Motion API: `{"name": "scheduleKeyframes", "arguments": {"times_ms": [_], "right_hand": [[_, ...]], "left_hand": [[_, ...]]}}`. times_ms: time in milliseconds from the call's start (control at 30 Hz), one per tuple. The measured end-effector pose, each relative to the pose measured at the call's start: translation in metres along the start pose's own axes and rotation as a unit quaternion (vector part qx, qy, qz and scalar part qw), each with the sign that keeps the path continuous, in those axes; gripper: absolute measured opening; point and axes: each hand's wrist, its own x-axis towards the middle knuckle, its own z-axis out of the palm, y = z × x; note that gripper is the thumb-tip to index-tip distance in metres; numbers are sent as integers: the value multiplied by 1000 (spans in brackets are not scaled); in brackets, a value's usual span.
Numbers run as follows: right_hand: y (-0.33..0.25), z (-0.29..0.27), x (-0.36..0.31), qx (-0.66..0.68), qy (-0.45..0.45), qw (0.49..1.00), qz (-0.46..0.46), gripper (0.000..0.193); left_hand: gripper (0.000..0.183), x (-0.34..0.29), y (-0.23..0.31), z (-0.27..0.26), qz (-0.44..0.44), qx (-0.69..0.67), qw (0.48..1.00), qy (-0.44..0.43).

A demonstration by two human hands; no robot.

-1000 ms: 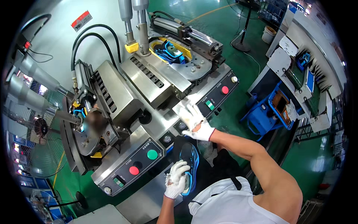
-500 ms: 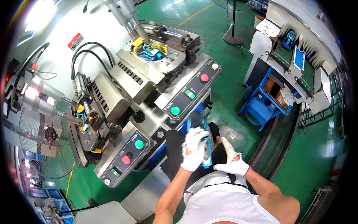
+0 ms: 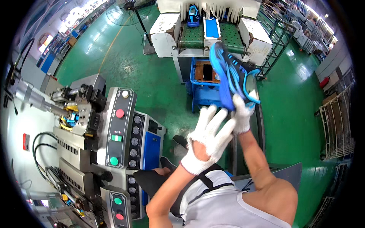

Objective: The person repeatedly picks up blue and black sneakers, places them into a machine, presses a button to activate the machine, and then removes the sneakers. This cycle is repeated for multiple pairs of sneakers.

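A blue and black sports shoe (image 3: 232,76) is raised in front of me, its toe pointing up and away. My right hand (image 3: 242,118), in a white knit glove, grips it at the heel end, though its fingers are partly hidden. Just below and left of the shoe is my left hand (image 3: 209,135), gloved alike, with its fingers spread and nothing in them. The fingertips come close to the sole; whether they touch it I cannot tell.
Ahead, a machine with a green perforated conveyor (image 3: 191,36) carries another blue shoe (image 3: 193,16) by a strip curtain. Beneath stands a blue cart (image 3: 205,99). At left is a pressing machine with a button panel (image 3: 117,127). A standing fan (image 3: 142,28) is farther off.
My view has swung right, from the pressing machine to the conveyor. The shoe has passed from my left hand to my right and been lifted. My left hand has opened.
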Motion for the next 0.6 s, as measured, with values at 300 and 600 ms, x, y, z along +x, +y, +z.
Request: {"name": "scheduleKeyframes", "arguments": {"times_ms": [300, 600], "right_hand": [[-9, 19, 287, -537, 64, 836, -95, 85], [92, 35, 483, -703, 26, 710, 8, 117]], "left_hand": [[50, -183, 2, -34, -361, 72, 912, -180], [46, -252, 31, -53, -550, 127, 819, -100]]}}
